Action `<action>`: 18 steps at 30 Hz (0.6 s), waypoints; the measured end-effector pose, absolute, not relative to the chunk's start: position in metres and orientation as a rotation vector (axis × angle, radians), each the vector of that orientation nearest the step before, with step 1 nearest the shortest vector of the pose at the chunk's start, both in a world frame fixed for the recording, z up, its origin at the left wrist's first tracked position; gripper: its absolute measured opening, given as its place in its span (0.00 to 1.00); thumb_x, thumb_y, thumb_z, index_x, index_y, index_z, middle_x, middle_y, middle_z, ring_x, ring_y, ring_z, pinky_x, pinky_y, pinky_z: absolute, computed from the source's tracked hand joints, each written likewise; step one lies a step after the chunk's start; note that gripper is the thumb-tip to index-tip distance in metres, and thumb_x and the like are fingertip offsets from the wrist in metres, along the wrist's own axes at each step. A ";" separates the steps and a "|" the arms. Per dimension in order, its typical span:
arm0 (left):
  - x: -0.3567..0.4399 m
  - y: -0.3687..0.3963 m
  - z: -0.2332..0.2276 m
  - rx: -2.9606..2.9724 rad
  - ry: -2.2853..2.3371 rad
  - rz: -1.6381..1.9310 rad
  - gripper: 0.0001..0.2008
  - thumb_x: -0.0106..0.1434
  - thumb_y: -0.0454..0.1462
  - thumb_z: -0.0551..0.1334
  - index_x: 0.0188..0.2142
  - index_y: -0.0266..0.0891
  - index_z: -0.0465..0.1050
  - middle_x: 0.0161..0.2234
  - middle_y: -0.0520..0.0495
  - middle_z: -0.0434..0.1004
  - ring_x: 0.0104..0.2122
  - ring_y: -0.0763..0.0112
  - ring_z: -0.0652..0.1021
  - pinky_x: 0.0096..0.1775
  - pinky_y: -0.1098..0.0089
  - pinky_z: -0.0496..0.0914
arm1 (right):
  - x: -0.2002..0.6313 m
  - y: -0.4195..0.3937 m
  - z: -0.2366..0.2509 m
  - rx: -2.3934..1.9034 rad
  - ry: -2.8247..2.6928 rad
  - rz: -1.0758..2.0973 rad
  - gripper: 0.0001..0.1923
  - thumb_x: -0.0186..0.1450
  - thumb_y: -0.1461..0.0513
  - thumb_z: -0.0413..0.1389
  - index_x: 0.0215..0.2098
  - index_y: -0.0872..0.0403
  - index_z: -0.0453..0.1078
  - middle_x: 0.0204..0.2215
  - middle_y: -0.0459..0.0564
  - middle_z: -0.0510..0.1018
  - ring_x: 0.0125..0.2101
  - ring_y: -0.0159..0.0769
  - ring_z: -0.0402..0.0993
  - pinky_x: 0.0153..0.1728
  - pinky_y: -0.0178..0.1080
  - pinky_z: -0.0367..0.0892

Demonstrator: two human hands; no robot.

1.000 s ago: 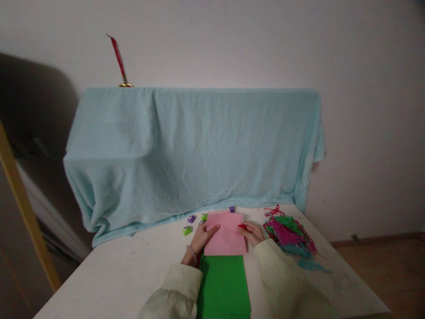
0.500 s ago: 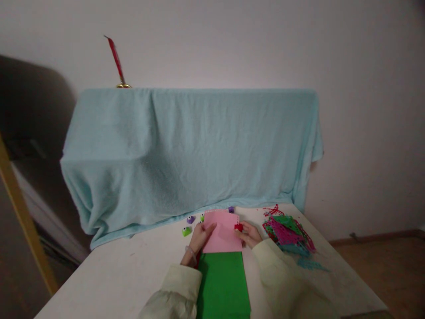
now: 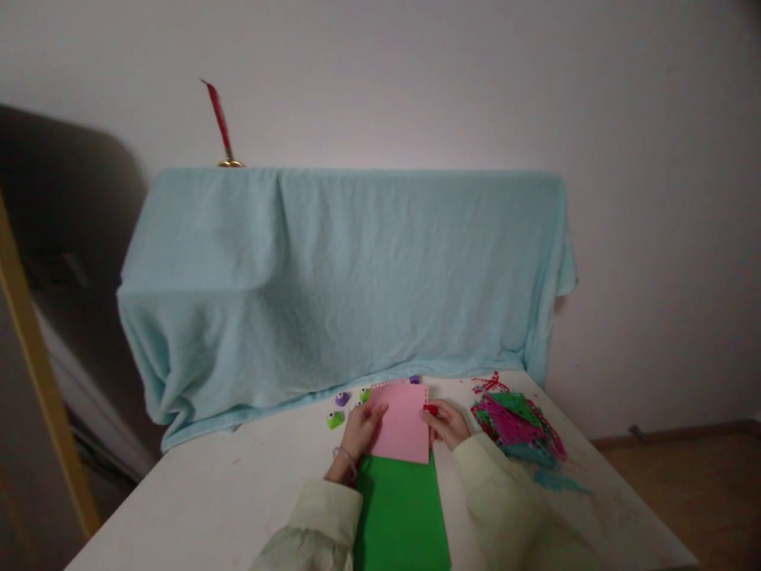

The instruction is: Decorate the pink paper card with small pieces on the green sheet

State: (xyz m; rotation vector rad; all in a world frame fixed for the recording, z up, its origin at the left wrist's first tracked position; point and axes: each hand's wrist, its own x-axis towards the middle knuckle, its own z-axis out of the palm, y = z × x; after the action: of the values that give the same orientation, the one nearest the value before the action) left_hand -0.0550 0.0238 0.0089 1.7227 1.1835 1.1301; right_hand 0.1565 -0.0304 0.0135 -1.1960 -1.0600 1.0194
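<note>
A pink paper sheet (image 3: pixel 401 428) with small cut-outs along its top edge and upper right edge is held up in front of me. My left hand (image 3: pixel 361 428) pinches its left side, thumb on the face. At the right edge my right hand (image 3: pixel 447 424) is closed on a small red craft punch (image 3: pixel 431 410), mostly covered by the fingers. The punch sits at the sheet's edge; whether paper is inside it I cannot tell. Below the pink sheet lies a green sheet (image 3: pixel 401 515), partly covered by it.
Small green (image 3: pixel 334 420) and purple (image 3: pixel 342 399) punches with eye shapes stand left of the sheet, another purple punch (image 3: pixel 414 380) behind it. A pile of perforated coloured paper (image 3: pixel 514 424) lies right on the white table (image 3: pixel 238 492). A light blue cloth (image 3: pixel 357 270) hangs behind.
The pink sheet has tilted slightly, its lower right corner dropping further over the green sheet. The red punch shows less between my right fingers. The whole view has shifted a little.
</note>
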 end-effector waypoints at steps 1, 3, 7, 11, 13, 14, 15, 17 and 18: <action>-0.055 0.024 0.008 1.731 1.184 1.123 0.22 0.57 0.53 0.56 0.19 0.37 0.61 0.19 0.53 0.58 0.22 0.74 0.60 0.25 0.73 0.52 | 0.157 -0.030 0.013 -1.195 -1.057 1.021 0.28 0.44 0.44 0.64 0.33 0.55 0.70 0.19 0.46 0.75 0.11 0.28 0.62 0.11 0.32 0.49; -0.055 0.025 0.007 1.739 1.187 1.120 0.23 0.57 0.53 0.56 0.19 0.38 0.60 0.19 0.54 0.57 0.22 0.75 0.59 0.25 0.73 0.52 | 0.157 -0.030 0.013 -1.196 -1.050 1.029 0.28 0.43 0.44 0.64 0.32 0.55 0.70 0.18 0.45 0.74 0.11 0.28 0.61 0.12 0.32 0.48; -0.055 0.024 0.008 1.717 1.194 1.138 0.23 0.55 0.54 0.57 0.18 0.38 0.58 0.18 0.54 0.55 0.21 0.75 0.58 0.25 0.73 0.51 | 0.156 -0.030 0.013 -1.183 -1.044 1.022 0.27 0.42 0.45 0.65 0.31 0.55 0.71 0.17 0.44 0.72 0.13 0.28 0.61 0.13 0.32 0.50; -0.054 0.022 0.011 1.686 1.203 1.146 0.23 0.54 0.54 0.58 0.17 0.39 0.57 0.18 0.54 0.55 0.21 0.75 0.57 0.25 0.73 0.49 | 0.156 -0.031 0.013 -1.173 -1.048 0.986 0.26 0.42 0.46 0.66 0.32 0.55 0.71 0.22 0.47 0.74 0.18 0.31 0.65 0.14 0.32 0.53; -0.053 0.021 0.013 1.676 1.215 1.143 0.24 0.53 0.55 0.57 0.17 0.40 0.56 0.17 0.54 0.54 0.21 0.74 0.57 0.25 0.72 0.49 | 0.156 -0.032 0.015 -1.179 -1.053 0.975 0.27 0.41 0.47 0.66 0.32 0.55 0.71 0.23 0.48 0.75 0.21 0.33 0.67 0.15 0.32 0.56; -0.053 0.021 0.013 1.666 1.222 1.144 0.25 0.53 0.56 0.58 0.16 0.40 0.56 0.17 0.54 0.54 0.21 0.74 0.57 0.25 0.72 0.48 | 0.156 -0.033 0.017 -1.180 -1.053 0.969 0.27 0.41 0.47 0.66 0.32 0.55 0.72 0.24 0.49 0.76 0.22 0.35 0.68 0.16 0.33 0.57; -0.053 0.020 0.014 1.655 1.228 1.149 0.25 0.52 0.57 0.58 0.16 0.40 0.56 0.17 0.54 0.54 0.21 0.74 0.57 0.25 0.72 0.48 | 0.156 -0.034 0.019 -1.180 -1.052 0.966 0.27 0.40 0.47 0.67 0.32 0.55 0.72 0.25 0.50 0.76 0.23 0.36 0.69 0.17 0.33 0.59; -0.052 0.019 0.016 1.641 1.236 1.157 0.25 0.51 0.58 0.58 0.16 0.40 0.55 0.17 0.53 0.54 0.21 0.73 0.57 0.25 0.72 0.48 | 0.156 -0.036 0.023 -1.180 -1.042 0.973 0.27 0.39 0.47 0.67 0.31 0.55 0.72 0.24 0.49 0.76 0.23 0.37 0.70 0.18 0.34 0.60; -0.051 0.018 0.017 1.640 1.235 1.158 0.26 0.50 0.58 0.58 0.16 0.40 0.55 0.17 0.53 0.54 0.21 0.73 0.57 0.25 0.72 0.48 | 0.156 -0.037 0.025 -1.179 -1.036 0.985 0.27 0.39 0.47 0.67 0.31 0.55 0.72 0.23 0.49 0.75 0.23 0.36 0.69 0.18 0.34 0.60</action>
State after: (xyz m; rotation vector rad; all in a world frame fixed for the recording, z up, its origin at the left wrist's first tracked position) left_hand -0.0512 0.0184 0.0168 1.6396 1.2350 1.1577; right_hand 0.1555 -0.0369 0.0248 -1.1787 -1.0357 0.9851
